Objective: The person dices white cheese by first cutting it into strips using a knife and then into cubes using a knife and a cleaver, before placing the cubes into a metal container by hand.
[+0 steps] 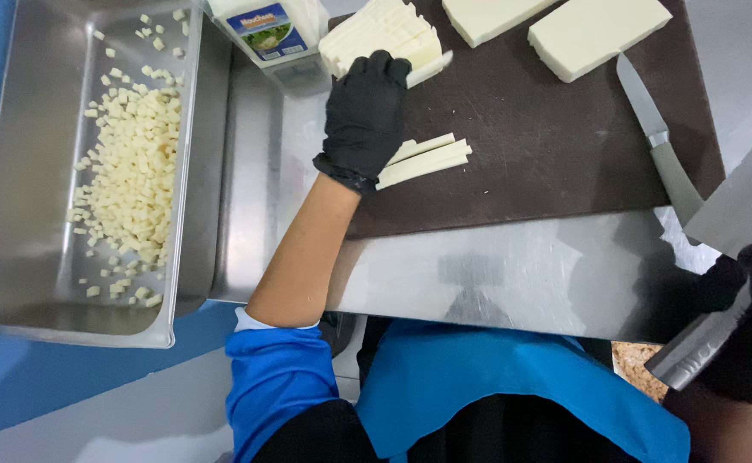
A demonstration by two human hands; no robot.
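Note:
My left hand (pixel 363 111), in a black glove, reaches over the dark cutting board (pixel 547 163) and grips a thin white cheese slice (pixel 431 67) at the edge of a stack of cheese slices (pixel 380 34). Just below that hand lie a few long cheese strips (pixel 427 159). My right hand (pixel 749 339), also gloved, is off the table's near right corner, closed on the metal handle of a large cleaver (pixel 740 206) whose blade tilts up over the board's right edge.
A steel tray (pixel 15 214) on the left holds several small cheese cubes (pixel 131 171). A wrapped cheese pack (pixel 268 30) stands at the top. Two cheese blocks (pixel 594 34) and a smaller knife (pixel 655 137) lie on the board. The steel table edge (pixel 496 283) is near me.

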